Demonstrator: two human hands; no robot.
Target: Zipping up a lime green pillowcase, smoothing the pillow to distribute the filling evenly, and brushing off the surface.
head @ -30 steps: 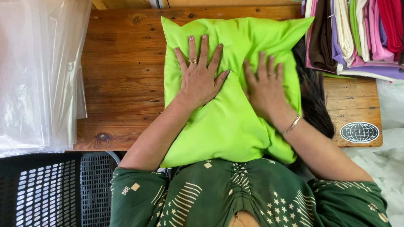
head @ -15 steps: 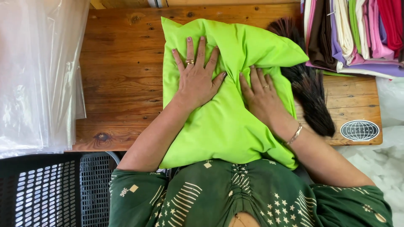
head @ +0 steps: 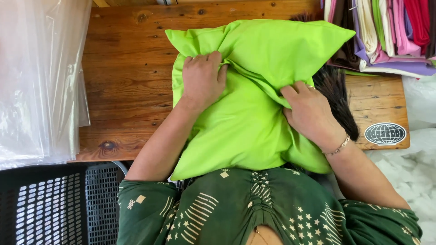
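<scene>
A bright green cushion [head: 247,113] is lying in the middle of the frame, resting on a wooden worktop [head: 127,81] and reaching down to the person's lap at the lower centre. The left hand [head: 202,81] is curling its fingers [head: 213,61] closed around a bunched fold of the green cover near the upper left of the cushion. The right hand [head: 311,111] is pinching a diagonal ridge of the same fabric toward the centre right, its fingers closed on that fold as well.

The cushion is looking soft and light: the cover is creasing and puckering wherever the hands are gathering it, and the filling seems to be giving way under them. The cloth appears smooth and perhaps a little slick, so a gathered fold or a corner seems a surer place to take hold than the flat face.

A dark brush of bristles [head: 338,97] is sticking out from beneath the cushion at the right. Folded cloths [head: 390,31] in several colours are stacked in the upper right corner. Clear plastic sheeting [head: 38,77] is hanging down the left side, a black mesh basket [head: 50,204] is sitting at the lower left, and white fluffy stuffing [head: 415,177] is lying at the lower right.
</scene>
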